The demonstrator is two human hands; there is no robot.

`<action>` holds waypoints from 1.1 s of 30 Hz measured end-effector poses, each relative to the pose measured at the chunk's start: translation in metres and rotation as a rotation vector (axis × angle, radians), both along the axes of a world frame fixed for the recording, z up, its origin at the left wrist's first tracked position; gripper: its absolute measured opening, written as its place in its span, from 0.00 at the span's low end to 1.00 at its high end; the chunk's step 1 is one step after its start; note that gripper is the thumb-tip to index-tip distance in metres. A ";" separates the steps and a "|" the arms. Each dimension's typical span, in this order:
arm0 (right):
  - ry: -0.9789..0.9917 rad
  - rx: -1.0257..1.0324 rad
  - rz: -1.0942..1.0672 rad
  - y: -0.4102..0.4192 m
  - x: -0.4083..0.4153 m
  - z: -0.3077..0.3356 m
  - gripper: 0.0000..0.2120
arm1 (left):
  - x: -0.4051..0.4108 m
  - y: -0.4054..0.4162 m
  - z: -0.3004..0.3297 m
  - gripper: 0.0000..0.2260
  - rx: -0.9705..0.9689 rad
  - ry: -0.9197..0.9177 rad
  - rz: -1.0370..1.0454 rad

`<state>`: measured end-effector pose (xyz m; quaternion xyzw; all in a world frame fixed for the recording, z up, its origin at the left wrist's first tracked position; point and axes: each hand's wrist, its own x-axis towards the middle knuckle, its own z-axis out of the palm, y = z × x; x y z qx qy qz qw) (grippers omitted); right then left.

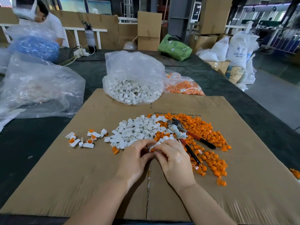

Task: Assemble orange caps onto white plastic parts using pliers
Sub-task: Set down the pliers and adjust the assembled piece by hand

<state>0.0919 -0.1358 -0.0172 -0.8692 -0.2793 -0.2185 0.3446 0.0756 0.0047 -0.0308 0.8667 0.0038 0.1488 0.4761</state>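
Orange plastic shows between the fingertips where the left hand (134, 155) and right hand (174, 158) meet at the near edge of the piles: a cap (152, 150) is pinched there against a white part (153, 145), both hands curled onto the pair, though how far the cap is seated cannot be told. The step is judged to be the hand-fitting of cap to part before any squeeze with the pliers (186, 135), which lie untouched, handles spread, on the orange caps (209, 143) just beyond the right hand. For a clean fit the cap should be held square to the part's opening and started evenly, so that it is not pressed in tilted. The loose white parts (138, 129) are heaped directly ahead of the hands, touching the orange heap on the right; a few finished pieces (84, 138) are set apart to the left on the cardboard (81, 176). Further back stand a bag of white parts (133, 80) and a bag of orange caps (183, 86). The heaps crowd the fingers, so neighbouring pieces could be nudged or caught, and the pliers must be lifted out of the caps without scattering them.
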 end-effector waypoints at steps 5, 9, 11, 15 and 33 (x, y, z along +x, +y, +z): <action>-0.013 -0.016 -0.011 0.001 0.000 0.000 0.06 | -0.003 -0.001 0.000 0.15 0.045 -0.027 -0.002; -0.014 0.028 -0.019 -0.001 0.001 -0.001 0.05 | -0.003 -0.002 0.003 0.17 -0.030 -0.021 0.003; -0.027 0.049 -0.038 -0.001 0.002 -0.002 0.05 | -0.004 -0.002 0.002 0.16 -0.082 -0.015 0.014; -0.045 0.063 -0.051 -0.002 0.001 -0.002 0.05 | -0.003 -0.001 0.002 0.14 -0.178 0.004 0.039; -0.107 0.046 -0.102 -0.001 0.002 -0.004 0.07 | -0.004 0.026 0.013 0.15 -0.095 -0.194 0.354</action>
